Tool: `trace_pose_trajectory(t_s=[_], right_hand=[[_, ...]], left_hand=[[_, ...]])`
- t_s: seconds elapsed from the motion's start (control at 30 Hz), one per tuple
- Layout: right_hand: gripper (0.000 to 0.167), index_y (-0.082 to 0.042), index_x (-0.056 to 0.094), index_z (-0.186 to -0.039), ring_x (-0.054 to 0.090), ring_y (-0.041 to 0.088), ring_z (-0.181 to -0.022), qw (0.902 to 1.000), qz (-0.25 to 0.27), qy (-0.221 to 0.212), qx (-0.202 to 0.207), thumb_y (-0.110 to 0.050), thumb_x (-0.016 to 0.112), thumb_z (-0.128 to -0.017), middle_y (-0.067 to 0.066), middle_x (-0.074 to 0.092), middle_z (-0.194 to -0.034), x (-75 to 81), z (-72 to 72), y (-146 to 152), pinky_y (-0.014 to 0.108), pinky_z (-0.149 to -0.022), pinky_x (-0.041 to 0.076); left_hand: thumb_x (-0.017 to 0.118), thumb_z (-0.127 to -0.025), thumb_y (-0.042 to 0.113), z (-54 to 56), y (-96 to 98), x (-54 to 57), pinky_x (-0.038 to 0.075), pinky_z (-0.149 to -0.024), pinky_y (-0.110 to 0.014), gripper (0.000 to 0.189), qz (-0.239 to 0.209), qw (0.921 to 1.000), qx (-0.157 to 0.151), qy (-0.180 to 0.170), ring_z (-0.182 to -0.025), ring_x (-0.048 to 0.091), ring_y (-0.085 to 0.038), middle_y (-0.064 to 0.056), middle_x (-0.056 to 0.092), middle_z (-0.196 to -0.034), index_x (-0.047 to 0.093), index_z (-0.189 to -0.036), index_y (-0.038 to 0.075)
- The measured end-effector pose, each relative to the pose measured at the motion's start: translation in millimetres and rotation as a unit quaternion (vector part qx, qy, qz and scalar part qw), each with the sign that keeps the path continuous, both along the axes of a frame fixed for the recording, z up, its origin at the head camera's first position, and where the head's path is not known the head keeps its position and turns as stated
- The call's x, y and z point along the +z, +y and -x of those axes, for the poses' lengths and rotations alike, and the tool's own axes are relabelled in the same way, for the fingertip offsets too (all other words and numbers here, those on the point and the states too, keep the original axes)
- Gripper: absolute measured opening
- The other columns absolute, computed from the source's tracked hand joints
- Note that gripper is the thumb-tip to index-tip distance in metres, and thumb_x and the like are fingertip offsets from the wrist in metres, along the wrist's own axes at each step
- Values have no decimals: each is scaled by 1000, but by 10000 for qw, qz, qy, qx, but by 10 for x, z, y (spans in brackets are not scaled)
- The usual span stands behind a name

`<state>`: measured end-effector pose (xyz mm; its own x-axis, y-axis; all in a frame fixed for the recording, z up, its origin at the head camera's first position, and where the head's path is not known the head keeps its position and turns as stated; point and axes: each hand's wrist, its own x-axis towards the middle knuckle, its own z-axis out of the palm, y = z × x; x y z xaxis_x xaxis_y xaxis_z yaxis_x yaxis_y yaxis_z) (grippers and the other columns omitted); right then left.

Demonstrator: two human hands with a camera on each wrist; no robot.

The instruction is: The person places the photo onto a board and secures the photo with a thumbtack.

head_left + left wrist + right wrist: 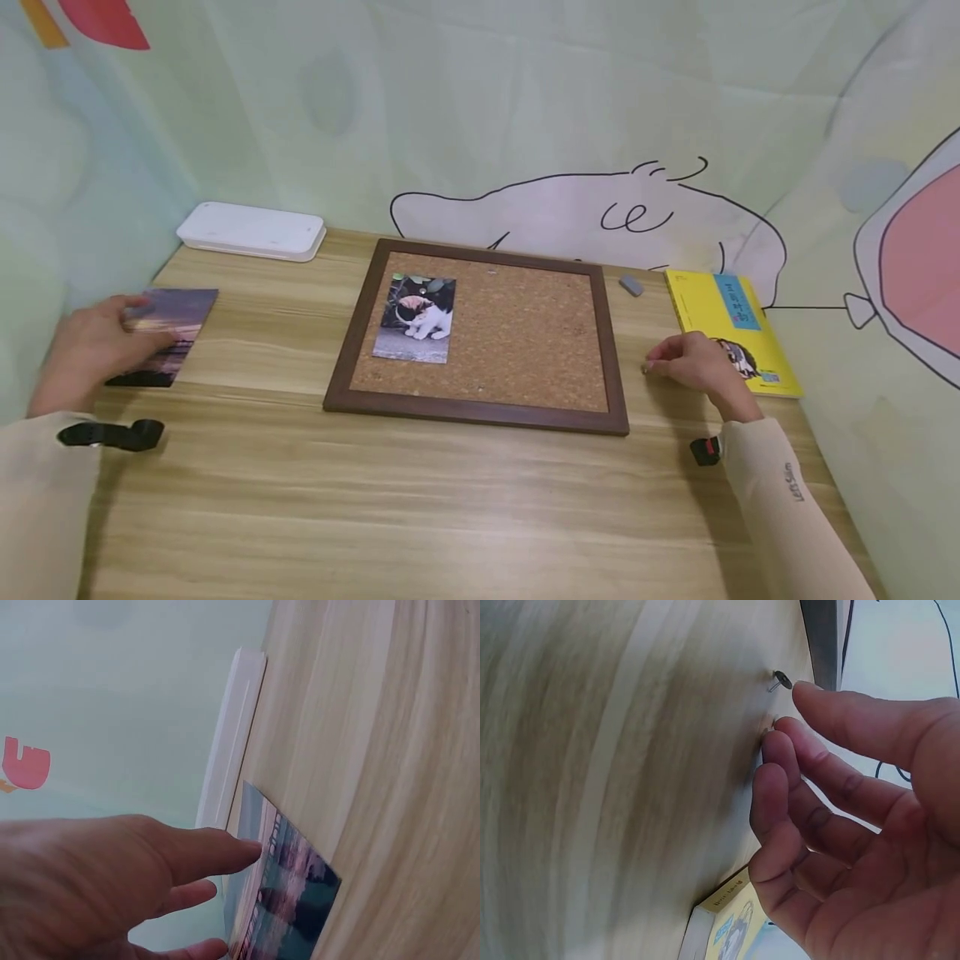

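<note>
In the head view my left hand [101, 346] is over a sunset photo [197, 312] at the table's left side. Seen from the left wrist, the thumb reaches across the photo [300, 889], with the other fingers near its edge and apart from the thumb. My right hand [693, 362] is low over the table, right of the corkboard. A metal thumbtack [782, 679] lies by the right thumb's tip, the fingers bent with a gap to the thumb. On the corkboard [525, 333], a cat photo [416, 321] sits at the left, with a tack [422, 291] near its top.
At the back left is a white flat case [252, 229]. A yellow book [731, 325] lies at the right, partly behind the right hand. Near the board's upper right corner is a small grey block [631, 286]. Printed curtains surround the back and sides of the table.
</note>
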<state>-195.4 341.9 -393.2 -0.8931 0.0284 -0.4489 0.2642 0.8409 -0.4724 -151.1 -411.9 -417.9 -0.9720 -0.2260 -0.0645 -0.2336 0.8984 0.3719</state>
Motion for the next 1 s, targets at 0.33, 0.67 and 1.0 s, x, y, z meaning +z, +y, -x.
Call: trace_pose_trajectory(t_s=[0.33, 0.67, 1.0], right_hand=[[29, -3, 75, -119, 54, 30, -111, 9999, 99, -16, 56, -26, 75, -101, 14, 71, -117, 4, -20, -23, 42, -96, 44], [33, -2, 77, -120, 64, 21, -96, 9997, 53, -211, -91, -30, 73, -103, 9, 75, -110, 7, 2, -82, 27, -82, 53], [24, -4, 78, -109, 64, 20, -92, 9997, 137, -30, 211, -25, 79, -99, 7, 74, -104, -55, 26, -82, 27, -78, 53]], left_hand=[[60, -103, 32, 58, 73, -30, 24, -109, -75, 73, 76, 9986, 110, -519, -133, 29, -72, -55, 31, -144, 29, -154, -10], [61, -103, 30, 64, 87, -45, 22, -110, -78, 71, 107, 9988, 58, -476, -134, 31, -71, -54, 34, -144, 31, -152, -10], [64, -100, 28, 38, 149, -13, 21, -106, -78, 72, 69, 9994, 30, -342, -129, 29, -71, -53, 35, -139, 32, -151, -11]])
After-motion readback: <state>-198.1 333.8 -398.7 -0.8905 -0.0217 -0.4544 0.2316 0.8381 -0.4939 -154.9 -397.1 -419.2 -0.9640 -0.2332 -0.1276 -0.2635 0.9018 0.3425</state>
